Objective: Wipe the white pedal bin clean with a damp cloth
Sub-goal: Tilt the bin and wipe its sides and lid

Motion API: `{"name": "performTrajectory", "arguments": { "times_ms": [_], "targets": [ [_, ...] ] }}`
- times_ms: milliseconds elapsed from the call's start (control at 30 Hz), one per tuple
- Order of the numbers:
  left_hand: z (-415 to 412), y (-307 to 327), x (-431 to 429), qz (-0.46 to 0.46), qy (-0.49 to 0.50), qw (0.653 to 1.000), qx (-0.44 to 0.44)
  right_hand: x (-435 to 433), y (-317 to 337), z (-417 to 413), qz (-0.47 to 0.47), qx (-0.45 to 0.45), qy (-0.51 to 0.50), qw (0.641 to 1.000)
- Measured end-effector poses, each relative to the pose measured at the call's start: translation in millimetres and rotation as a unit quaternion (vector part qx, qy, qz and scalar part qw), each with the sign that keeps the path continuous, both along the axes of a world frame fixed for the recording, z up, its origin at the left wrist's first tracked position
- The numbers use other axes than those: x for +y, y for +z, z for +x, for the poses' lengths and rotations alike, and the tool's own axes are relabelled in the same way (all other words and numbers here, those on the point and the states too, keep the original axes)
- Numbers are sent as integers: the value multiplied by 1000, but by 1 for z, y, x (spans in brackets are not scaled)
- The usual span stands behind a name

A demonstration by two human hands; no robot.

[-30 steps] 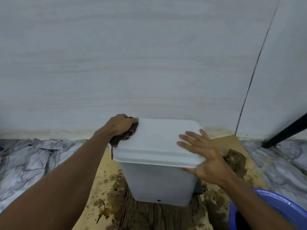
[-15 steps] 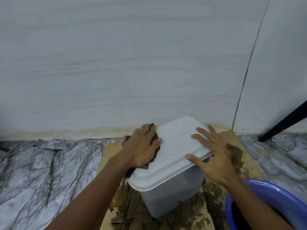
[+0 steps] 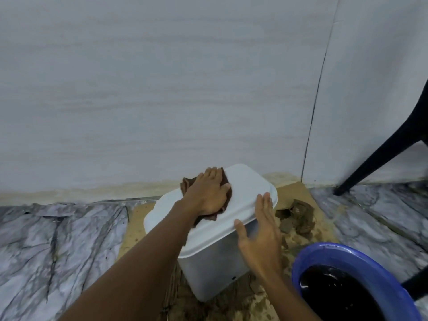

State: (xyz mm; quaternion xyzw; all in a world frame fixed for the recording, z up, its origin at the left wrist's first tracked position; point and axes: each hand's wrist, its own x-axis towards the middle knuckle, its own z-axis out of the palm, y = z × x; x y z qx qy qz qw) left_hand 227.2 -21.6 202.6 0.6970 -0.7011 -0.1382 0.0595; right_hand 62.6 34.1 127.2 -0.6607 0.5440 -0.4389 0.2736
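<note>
Wiping the lid top. Left hand [image 3: 208,195] lies flat, fingers straight and close together, pressing the brown cloth [image 3: 185,184] down on the lid [image 3: 251,188] of the white bin [image 3: 213,272]. Nothing is gripped; the cloth is just pinned under the palm, with its edges poking out at the hand's 11 and 5 o'clock.

Right hand [image 3: 259,230] is wide too, fingers straight, laid along the lid's edge at the bin's 3 o'clock with the thumb at the front rim. It looks like bracing, though motion blur makes it hard to say whether the palm really touches the bin wall.

The bin stands on a stained sheet of cardboard [image 3: 132,228] on the marble floor [image 3: 58,239], close to the wall [image 3: 162,89] at 12 o'clock.

Change over the last second:
- The cloth was bunched under curled fingers at the lid's far-left corner. It is now spread under a flat hand further in on the lid top.
- The bin now sits corner-on to the camera where it was square before. Part of that may be the head moving.
- The right hand has slid from the front-right lid corner, fingers spread, to the side edge.

My read is that corner work has given way to broad strokes over the lid. The lid is part done, and the walls and pedal area look untouched.

A blue basin [image 3: 324,251] of dark water [image 3: 335,295] sits at the bin's 4 o'clock, near for rinsing. Soggy brown clumps [image 3: 298,212] lie on the cardboard at 3 o'clock, and a black chair leg [image 3: 382,154] stands at 2 o'clock.
</note>
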Motion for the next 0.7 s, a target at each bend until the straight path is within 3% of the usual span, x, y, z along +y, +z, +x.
{"name": "performTrajectory", "arguments": {
  "times_ms": [100, 200, 433, 500, 700],
  "targets": [
    [-33, 3, -13, -3, -65, 998, 6, -2, -2, -15, -21, -16, -10, 1000],
    [-45, 1, -2, -12, -140, 990, 12, -2, -1, -20, 20, -29, -28, 999],
    [3, -11, 75, -54, -234, 970, -29, 5, 7, -20, 64, -27, -26, 997],
    [28, -13, 96, -57, -214, 975, -25, 6, 11, -20, 77, -16, -16, 997],
    [86, -11, 103, -26, 21, 999, 29, 9, 22, -8, 123, -10, -4, 992]
  ]
}}
